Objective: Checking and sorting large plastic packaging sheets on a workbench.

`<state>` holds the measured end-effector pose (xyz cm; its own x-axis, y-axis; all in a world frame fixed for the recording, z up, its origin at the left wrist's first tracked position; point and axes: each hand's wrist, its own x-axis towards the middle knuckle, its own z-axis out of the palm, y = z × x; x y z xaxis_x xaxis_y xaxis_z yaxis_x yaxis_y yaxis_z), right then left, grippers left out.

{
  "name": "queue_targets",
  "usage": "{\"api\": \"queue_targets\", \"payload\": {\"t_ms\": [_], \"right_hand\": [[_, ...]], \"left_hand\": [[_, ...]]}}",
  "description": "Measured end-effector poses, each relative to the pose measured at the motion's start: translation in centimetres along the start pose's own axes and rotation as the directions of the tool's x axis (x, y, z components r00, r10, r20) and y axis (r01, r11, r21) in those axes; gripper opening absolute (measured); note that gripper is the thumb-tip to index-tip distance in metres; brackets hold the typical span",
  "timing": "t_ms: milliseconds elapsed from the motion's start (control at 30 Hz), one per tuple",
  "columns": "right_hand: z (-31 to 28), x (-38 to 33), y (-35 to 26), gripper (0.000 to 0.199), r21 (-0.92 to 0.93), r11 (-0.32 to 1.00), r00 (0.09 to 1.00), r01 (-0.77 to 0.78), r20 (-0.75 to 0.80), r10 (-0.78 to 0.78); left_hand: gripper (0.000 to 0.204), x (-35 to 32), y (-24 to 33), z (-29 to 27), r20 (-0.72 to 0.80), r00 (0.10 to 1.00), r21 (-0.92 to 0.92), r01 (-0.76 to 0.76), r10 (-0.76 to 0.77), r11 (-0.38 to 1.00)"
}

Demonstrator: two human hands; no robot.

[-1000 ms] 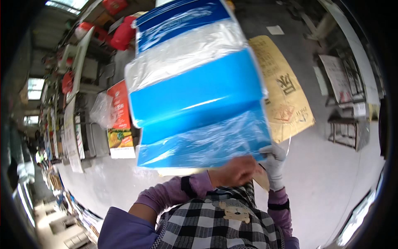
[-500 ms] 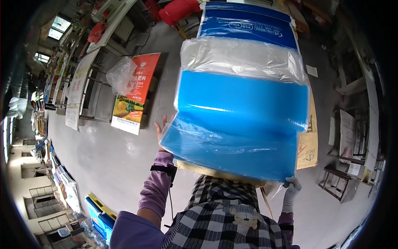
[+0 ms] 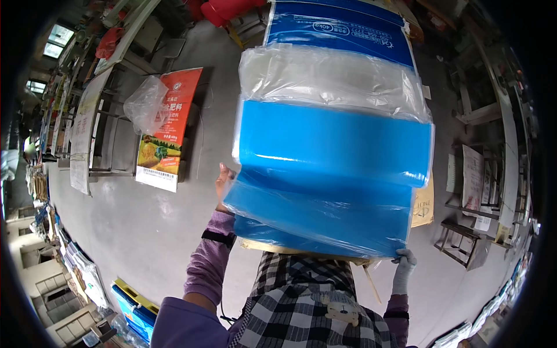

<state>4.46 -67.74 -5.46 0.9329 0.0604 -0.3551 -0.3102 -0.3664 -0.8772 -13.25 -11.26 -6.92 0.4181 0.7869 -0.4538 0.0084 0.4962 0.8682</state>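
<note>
In front of me lies a wide, glossy blue plastic sheet [image 3: 333,139] with a thin clear film edge. I cannot tell if it is a bag. Its near flap [image 3: 319,217] is raised, and more blue shows below it. My bare left hand [image 3: 223,181] is closed at the flap's left edge, the fingertips partly hidden. In a pale glove, my right hand [image 3: 405,259] pinches the flap's near right corner. Crumpled clear film [image 3: 331,78] lies across the far part of the blue sheet. Beyond it is a dark blue printed bag [image 3: 339,32].
A tan sack [image 3: 423,206] sticks out under the stack at right. To the left, an orange printed bag [image 3: 171,124] and a clear plastic bag [image 3: 145,104] lie by a bench. A small stool [image 3: 458,243] stands at right, a blue and yellow box [image 3: 133,307] at lower left.
My left hand's spread fingers have drawn together at the flap's edge. The near flap has lifted, baring blue beneath it on the left. My right hand stays at its corner.
</note>
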Motion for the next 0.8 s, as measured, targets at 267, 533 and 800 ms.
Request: {"api": "queue_targets", "payload": {"t_ms": [267, 533, 800], "right_hand": [[0.1, -0.1, 0.6, 0.039, -0.023, 1.0, 0.999, -0.005, -0.035, 0.004], [1.6, 0.1, 0.0, 0.036, 0.015, 0.997, 0.99, -0.076, -0.119, 0.077], [0.3, -0.4, -2.0, 0.04, -0.163, 0.987, 0.995, -0.014, 0.097, 0.03]], "left_hand": [[0.045, 5.3, -0.2, -1.0, 0.077, 0.995, 0.132, 0.059, -0.069, 0.989], [0.024, 7.5, 3.3, -0.3, 0.156, 0.886, 0.685, -0.416, 0.437, 0.598], [0.048, 14.5, 6.5, 10.9, 0.593, 0.598, 0.766, -0.625, 0.539, -0.149]]}}
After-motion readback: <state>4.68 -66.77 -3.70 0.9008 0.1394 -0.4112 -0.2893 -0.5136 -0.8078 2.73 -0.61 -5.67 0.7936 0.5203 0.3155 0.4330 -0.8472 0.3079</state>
